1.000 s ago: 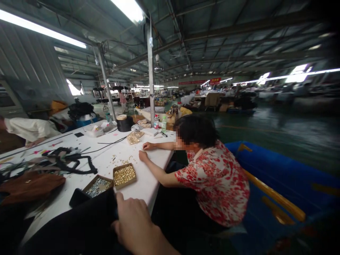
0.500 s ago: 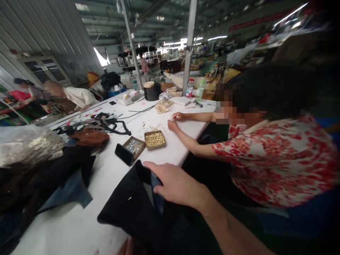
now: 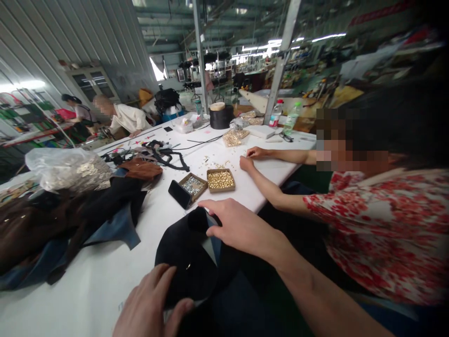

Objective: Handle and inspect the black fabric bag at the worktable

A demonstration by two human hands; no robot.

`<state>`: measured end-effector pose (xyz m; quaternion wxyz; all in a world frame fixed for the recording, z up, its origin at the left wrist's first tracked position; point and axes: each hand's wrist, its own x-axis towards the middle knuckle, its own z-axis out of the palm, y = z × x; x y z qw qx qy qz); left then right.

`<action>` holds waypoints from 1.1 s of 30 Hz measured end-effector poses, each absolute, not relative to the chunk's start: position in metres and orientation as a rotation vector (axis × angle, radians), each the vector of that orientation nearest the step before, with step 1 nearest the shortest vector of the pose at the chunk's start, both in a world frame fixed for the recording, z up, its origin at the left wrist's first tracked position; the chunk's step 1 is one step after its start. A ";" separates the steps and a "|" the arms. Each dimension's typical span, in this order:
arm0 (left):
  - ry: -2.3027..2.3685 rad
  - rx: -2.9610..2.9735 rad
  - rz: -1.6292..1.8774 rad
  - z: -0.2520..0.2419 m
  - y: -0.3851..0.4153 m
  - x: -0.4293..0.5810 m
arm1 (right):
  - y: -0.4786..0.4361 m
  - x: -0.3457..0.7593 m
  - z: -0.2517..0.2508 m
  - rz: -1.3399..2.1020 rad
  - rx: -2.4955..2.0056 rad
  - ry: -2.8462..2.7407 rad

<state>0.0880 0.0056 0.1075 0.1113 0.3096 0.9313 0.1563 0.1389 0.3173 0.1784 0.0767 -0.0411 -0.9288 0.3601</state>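
A dark cloth piece (image 3: 175, 252), blue on its other face, lies curled at the table's near edge. On it sits a small gold-coloured metal piece (image 3: 188, 267). My right hand (image 3: 242, 229) grips the cloth's raised far edge, index finger over the top and thumb by the blue face. At the cloth's near left edge is my left hand (image 3: 150, 299), its fingers resting on the dark face and its thumb apart. Just beyond the cloth stand a box of gold-coloured metal pieces (image 3: 220, 180), a box of silver-coloured pieces (image 3: 193, 184) and a propped black phone (image 3: 180, 194).
Dark and brown cloth pieces (image 3: 115, 201) are heaped on the left beside a clear plastic bag (image 3: 59, 168). On the right a co-worker in a floral top (image 3: 379, 243) has both hands on the white table (image 3: 105, 276). Two bottles (image 3: 277, 112) stand at the back.
My left hand has come up from the lower edge onto the cloth. The cloth has curled more, with my right hand still at its edge. The camera view has shifted left.
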 end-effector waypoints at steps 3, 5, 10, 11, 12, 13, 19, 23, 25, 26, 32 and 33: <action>2.589 0.991 0.219 0.103 0.007 0.079 | 0.323 0.145 0.175 1.179 -0.047 -2.724; 2.576 0.978 0.163 0.104 -0.002 0.073 | 0.326 0.150 0.172 1.200 -0.006 -2.692; 2.623 0.883 0.119 0.118 -0.013 0.071 | 0.321 0.155 0.169 1.138 -0.066 -2.715; 2.619 0.870 0.109 0.119 -0.011 0.075 | 0.319 0.155 0.169 1.144 -0.084 -2.707; 2.619 0.868 0.086 0.120 -0.007 0.078 | 0.317 0.153 0.169 1.160 -0.103 -2.694; 2.623 0.886 0.046 0.120 -0.003 0.082 | 0.315 0.152 0.170 1.179 -0.124 -2.674; 2.667 1.122 -0.246 0.112 0.016 0.085 | 0.314 0.150 0.176 1.236 -0.224 -2.534; 2.864 1.149 -0.189 0.115 0.015 0.077 | 0.321 0.162 0.176 1.330 -0.212 -2.460; 3.023 1.147 0.038 0.121 0.017 0.076 | 0.327 0.169 0.173 1.405 -0.203 -2.420; 3.088 1.122 0.216 0.124 0.019 0.078 | 0.330 0.172 0.171 1.428 -0.196 -2.393; 3.242 0.516 0.952 0.133 0.033 0.094 | 0.344 0.178 0.157 1.342 -0.246 -2.175; 3.230 0.397 0.975 0.130 0.034 0.097 | 0.344 0.177 0.156 1.332 -0.259 -2.105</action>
